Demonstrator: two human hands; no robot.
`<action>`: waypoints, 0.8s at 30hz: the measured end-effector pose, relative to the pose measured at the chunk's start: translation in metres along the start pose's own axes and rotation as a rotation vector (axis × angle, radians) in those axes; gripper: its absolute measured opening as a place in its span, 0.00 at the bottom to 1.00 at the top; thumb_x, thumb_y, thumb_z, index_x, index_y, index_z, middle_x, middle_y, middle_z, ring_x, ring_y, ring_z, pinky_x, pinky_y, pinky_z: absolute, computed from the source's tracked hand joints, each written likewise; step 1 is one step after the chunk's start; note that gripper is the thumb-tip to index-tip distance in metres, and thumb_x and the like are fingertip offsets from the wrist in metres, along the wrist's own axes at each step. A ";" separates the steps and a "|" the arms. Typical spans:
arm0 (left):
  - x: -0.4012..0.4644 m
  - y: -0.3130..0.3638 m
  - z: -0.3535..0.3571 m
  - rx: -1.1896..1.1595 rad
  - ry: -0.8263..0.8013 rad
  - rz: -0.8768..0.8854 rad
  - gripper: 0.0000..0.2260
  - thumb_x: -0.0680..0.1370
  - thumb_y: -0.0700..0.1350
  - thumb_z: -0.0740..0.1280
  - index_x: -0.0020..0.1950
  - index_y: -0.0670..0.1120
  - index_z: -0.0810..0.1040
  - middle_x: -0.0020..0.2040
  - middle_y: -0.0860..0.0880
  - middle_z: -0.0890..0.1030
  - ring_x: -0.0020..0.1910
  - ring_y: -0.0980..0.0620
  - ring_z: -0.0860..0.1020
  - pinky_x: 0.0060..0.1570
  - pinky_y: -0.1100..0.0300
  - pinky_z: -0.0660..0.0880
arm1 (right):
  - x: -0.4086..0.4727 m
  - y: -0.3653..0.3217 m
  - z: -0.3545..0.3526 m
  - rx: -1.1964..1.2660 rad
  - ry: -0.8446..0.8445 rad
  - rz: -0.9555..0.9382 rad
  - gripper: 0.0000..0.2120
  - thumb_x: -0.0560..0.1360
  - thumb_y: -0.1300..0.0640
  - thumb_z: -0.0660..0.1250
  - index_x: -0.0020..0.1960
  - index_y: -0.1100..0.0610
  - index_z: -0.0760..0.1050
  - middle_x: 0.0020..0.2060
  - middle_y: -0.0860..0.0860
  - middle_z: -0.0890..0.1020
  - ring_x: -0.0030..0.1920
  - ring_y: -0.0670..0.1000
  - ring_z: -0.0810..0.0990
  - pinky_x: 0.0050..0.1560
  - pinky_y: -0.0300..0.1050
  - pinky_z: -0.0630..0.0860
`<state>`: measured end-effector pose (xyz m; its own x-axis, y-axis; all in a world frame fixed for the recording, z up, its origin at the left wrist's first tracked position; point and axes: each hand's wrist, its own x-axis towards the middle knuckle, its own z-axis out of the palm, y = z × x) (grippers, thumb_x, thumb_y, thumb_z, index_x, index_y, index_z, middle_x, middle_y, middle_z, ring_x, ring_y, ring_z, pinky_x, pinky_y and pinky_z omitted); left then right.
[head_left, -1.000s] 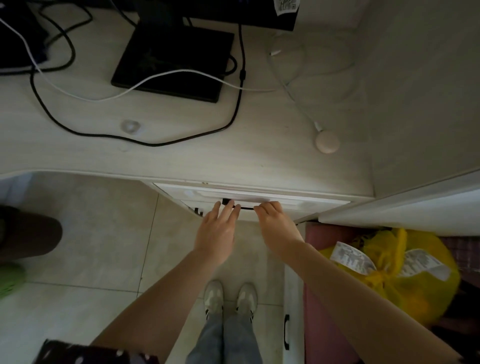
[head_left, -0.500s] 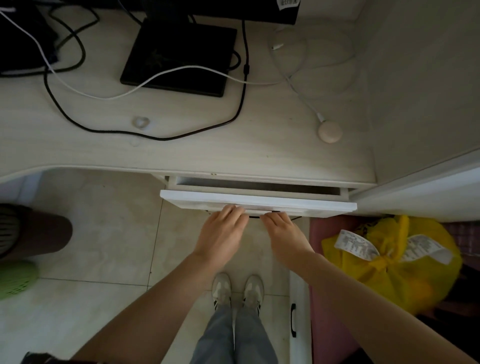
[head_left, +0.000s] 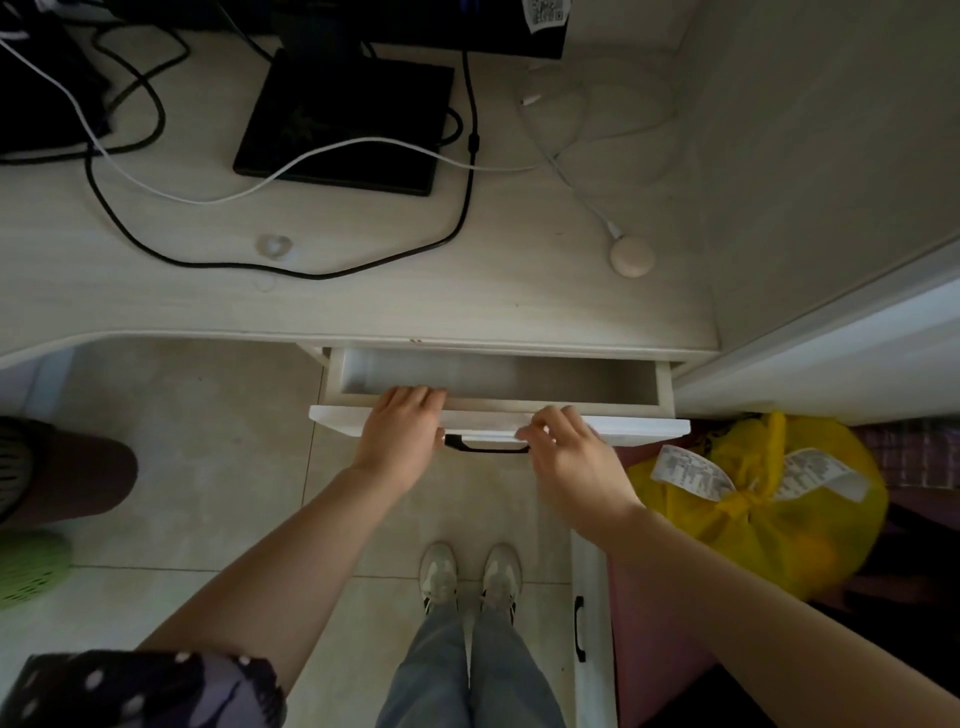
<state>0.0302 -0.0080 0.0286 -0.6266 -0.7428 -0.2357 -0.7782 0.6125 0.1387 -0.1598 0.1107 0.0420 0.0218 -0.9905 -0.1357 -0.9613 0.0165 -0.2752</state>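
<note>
Under the desk (head_left: 467, 306) edge — holding a drawer (head_left: 519, 385) standing partway out.
Hooking curled fingers of the left hand (head_left: 400, 441) over the top rim of the drawer front, just left of the black handle (head_left: 485, 448); resting the right hand (head_left: 576, 462), loosely bent, at the handle's right end — gripping or merely touching, impossible to tell.

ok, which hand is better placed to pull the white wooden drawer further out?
Left, probably. The left hand has its fingers hooked over the top edge of the white wooden drawer, ready to pull. The right hand sits at the right end of the black bar handle; its grip is unclear.
</note>
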 end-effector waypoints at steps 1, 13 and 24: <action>0.001 0.000 0.001 -0.010 -0.003 -0.002 0.20 0.63 0.42 0.79 0.52 0.43 0.81 0.43 0.44 0.82 0.43 0.41 0.81 0.50 0.52 0.77 | 0.002 0.006 -0.004 -0.026 0.045 0.018 0.20 0.67 0.65 0.73 0.58 0.58 0.77 0.53 0.54 0.78 0.50 0.56 0.77 0.44 0.49 0.80; -0.022 0.003 0.006 -0.102 -0.073 -0.038 0.22 0.76 0.46 0.68 0.69 0.46 0.71 0.63 0.47 0.77 0.63 0.45 0.73 0.64 0.55 0.65 | -0.007 0.036 0.006 -0.095 -0.207 0.138 0.24 0.75 0.59 0.63 0.70 0.51 0.65 0.64 0.51 0.75 0.63 0.57 0.74 0.66 0.52 0.66; -0.098 0.021 0.016 -0.127 -0.192 -0.063 0.20 0.76 0.43 0.67 0.68 0.48 0.72 0.62 0.49 0.78 0.61 0.47 0.74 0.61 0.57 0.67 | -0.073 0.010 0.009 -0.103 -0.413 0.077 0.28 0.75 0.61 0.65 0.72 0.49 0.59 0.65 0.49 0.73 0.64 0.55 0.73 0.62 0.53 0.72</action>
<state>0.0759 0.0819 0.0391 -0.5668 -0.7063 -0.4242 -0.8221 0.5185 0.2350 -0.1681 0.1842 0.0403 0.0371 -0.8487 -0.5275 -0.9864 0.0536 -0.1556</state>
